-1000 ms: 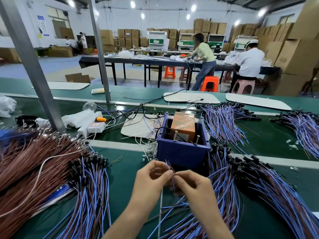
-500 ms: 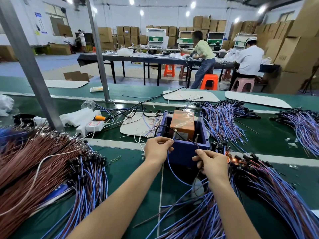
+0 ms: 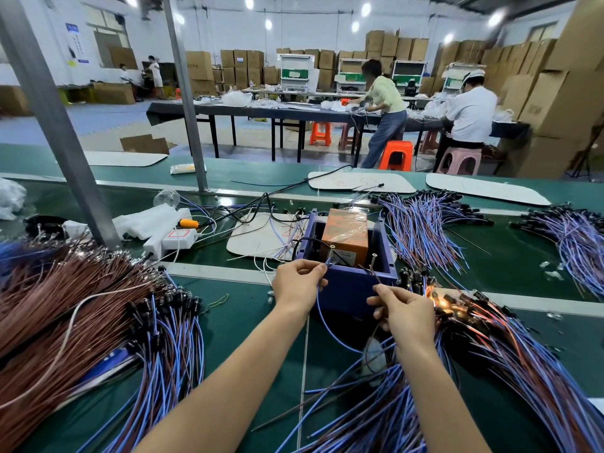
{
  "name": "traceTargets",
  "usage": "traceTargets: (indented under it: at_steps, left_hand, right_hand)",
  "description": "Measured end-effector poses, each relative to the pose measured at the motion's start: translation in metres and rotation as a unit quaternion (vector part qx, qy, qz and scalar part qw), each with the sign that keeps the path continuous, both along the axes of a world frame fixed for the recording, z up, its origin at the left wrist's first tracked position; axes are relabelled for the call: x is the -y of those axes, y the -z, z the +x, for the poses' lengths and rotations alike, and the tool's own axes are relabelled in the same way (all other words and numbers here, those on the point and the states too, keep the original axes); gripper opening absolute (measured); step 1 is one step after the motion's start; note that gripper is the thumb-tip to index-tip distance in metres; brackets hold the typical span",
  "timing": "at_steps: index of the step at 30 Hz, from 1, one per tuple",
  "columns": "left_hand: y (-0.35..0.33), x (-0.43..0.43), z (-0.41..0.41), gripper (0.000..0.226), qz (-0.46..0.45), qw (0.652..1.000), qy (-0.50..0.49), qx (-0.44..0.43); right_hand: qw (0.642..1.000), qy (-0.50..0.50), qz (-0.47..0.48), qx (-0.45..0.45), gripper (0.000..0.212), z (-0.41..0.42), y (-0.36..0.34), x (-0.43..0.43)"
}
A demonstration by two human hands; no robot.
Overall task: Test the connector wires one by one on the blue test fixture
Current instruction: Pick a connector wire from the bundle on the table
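Left hand (image 3: 299, 282) pinches blue wire (image 3: 322, 317), right hand (image 3: 403, 308) brown wire (image 3: 374, 275), at fixture (image 3: 346, 291).

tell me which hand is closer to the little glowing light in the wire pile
Right. The right hand is just left of the glowing light; the left hand is farther left, beyond the blue test fixture.

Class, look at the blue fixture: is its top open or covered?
Open: the fixture has no lid; an orange box shows inside it.
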State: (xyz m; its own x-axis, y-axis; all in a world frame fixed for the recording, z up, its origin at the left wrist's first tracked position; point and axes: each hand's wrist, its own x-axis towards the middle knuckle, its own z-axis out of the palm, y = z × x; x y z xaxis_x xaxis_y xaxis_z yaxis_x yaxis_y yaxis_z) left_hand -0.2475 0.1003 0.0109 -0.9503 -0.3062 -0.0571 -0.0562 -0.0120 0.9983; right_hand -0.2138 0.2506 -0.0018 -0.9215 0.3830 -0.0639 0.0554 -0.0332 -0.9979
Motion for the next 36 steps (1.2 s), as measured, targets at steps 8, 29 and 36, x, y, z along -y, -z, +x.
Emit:
traceTargets:
  at_steps: [8, 29, 36]
  left_hand:
    - [-0.009, 0.025, 0.067, 0.016, -0.003, 0.983, 0.177, -0.044]
    - [0.048, 0.134, 0.104, 0.028, -0.660, 0.731, 0.097, 0.144]
    - [0.009, 0.124, 0.092, 0.031, -0.417, 0.909, -0.021, 0.011]
  right_hand:
    - [0.968, -0.228, 0.106, -0.022, 0.020, 0.059, -0.005, 0.021]
    - [0.896, -0.370, 0.224, 0.107, 0.019, 0.103, 0.022, 0.037]
    - [0.936, -0.324, 0.081, 0.113, 0.020, 0.103, 0.013, 0.041]
